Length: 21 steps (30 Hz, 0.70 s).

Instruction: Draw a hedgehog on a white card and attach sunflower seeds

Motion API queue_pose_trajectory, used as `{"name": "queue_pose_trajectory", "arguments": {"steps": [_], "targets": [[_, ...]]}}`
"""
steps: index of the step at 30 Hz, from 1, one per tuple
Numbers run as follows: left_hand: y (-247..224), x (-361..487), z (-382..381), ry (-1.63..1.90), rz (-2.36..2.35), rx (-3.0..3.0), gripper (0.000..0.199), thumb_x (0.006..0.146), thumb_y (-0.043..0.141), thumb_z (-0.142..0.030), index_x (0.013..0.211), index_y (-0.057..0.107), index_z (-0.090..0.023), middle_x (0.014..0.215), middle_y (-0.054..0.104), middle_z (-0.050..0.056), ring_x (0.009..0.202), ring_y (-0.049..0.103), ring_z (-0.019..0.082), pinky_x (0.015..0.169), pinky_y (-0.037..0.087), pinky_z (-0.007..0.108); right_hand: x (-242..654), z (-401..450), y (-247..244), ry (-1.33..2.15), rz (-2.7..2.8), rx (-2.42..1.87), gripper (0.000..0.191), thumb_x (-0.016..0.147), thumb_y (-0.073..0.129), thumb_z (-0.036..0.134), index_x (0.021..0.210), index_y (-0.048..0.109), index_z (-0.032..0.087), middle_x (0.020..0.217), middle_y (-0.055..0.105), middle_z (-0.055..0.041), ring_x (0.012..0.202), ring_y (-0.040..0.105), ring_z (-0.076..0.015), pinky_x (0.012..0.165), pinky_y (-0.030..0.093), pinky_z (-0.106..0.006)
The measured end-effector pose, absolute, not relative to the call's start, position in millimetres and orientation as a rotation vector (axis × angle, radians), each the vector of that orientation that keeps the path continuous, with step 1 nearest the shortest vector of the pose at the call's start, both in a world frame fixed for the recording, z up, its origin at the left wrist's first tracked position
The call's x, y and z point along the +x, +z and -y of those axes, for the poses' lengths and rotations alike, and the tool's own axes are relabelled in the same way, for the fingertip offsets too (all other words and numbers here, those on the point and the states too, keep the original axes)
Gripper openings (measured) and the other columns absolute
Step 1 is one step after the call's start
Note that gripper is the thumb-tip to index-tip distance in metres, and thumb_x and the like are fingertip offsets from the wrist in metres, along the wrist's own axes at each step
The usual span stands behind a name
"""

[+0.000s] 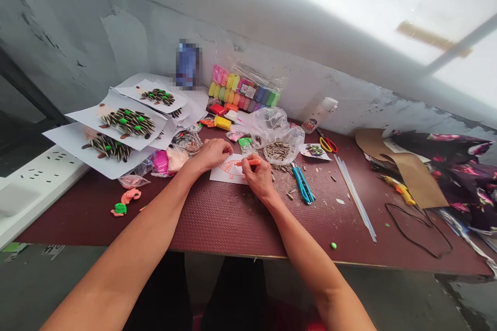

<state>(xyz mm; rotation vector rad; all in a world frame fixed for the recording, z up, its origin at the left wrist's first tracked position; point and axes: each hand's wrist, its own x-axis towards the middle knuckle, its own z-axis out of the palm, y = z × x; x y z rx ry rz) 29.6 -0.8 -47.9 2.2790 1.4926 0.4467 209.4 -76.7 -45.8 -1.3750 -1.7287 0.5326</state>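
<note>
1. While both forearms reach in over the near edge of the maroon tabletop [233, 238], loose wood-coloured shavings [289, 196] lie scattered right of the work. A green clay ball [333, 245] sits near that edge, and pink and green clay scraps [126, 201] lie off to the left.
2. Work spot: a small white paper sheet [227, 173] with an orange line drawing lies flat on the tabletop, between the hands.
3. Right hand [258, 178]: closed, with the fingers pinching an orange marker [248, 162] above the sheet. Marker points left, toward the left hand; whether its tip touches the paper cannot be told.
4. Left hand [212, 154]: not gripping anything, fingers curved and resting on the sheet's upper edge. Wrists angle inward, and the forearms converge.
5. Just beyond the hands: a clear plastic bag of striped sunflower seeds [277, 151], blue-handled craft knives [302, 183], and a small seed-decorated card [315, 151].
6. Farther right: red-and-yellow scissors [329, 145], long glue sticks [353, 196], a yellow glue gun [399, 191], black cord [419, 230], brown card [404, 165], floral fabric [446, 176].
7. Far left and back: white sheets bearing seed-covered hedgehog figures [128, 124], a packet of coloured modelling clay [243, 90], a white bottle [320, 114], and a blurred object against the wall.
</note>
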Motion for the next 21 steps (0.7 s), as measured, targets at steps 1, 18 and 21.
{"name": "queue_pose_trajectory", "arguments": {"steps": [1,18,21], "targets": [[-47.5,29.7,1.0,0.447,-1.493,2.282,0.028,0.083,0.057,-0.023,0.098,0.081,-0.023,0.104,0.081,0.005,0.099,0.072,0.025,0.090,0.050,0.034,209.3,76.6,-46.0,0.534,1.731,-1.370,0.029,0.092,0.051,0.039,0.071,0.062,0.021,0.064,0.067,-0.0014,0.057,0.059,-0.0139,0.058,0.043,-0.025],[-44.8,30.6,1.7,0.423,-1.492,2.269,0.030,0.084,0.057,-0.021,0.102,0.081,-0.022,0.106,0.080,0.006,0.100,0.072,0.026,0.088,0.049,0.035,209.3,75.5,-48.6,0.566,1.717,-1.381,0.028,0.090,0.051,0.040,0.069,0.058,0.022,0.060,0.063,0.0000,0.053,0.054,-0.0133,0.054,0.041,-0.024],[-44.6,30.4,1.6,0.420,-1.485,2.267,0.030,0.084,0.056,-0.021,0.101,0.081,-0.021,0.106,0.080,0.007,0.100,0.072,0.026,0.088,0.050,0.035,209.1,75.9,-48.0,0.580,1.718,-1.375,0.029,0.090,0.051,0.041,0.069,0.057,0.022,0.059,0.063,-0.0001,0.053,0.055,-0.0133,0.054,0.041,-0.024]]}}
